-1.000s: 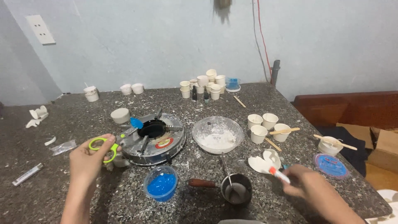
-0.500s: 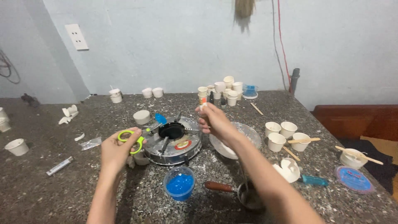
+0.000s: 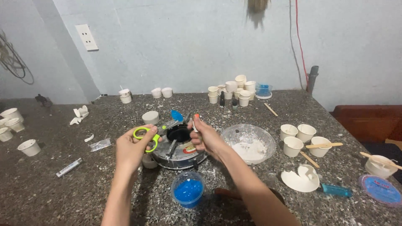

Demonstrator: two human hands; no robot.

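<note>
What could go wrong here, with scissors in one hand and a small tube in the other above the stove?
The left hand holds green-handled scissors close to the right hand, which grips a small orange-tipped tube: a snip might nick fingers. Both work right over the portable stove, so cuttings or drips could land on the burner. The open blue tub sits under the forearms and might be knocked.

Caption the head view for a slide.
Left hand grips green scissors, right hand a small orange-tipped stick, over a round burner on a cluttered stone table.
</note>
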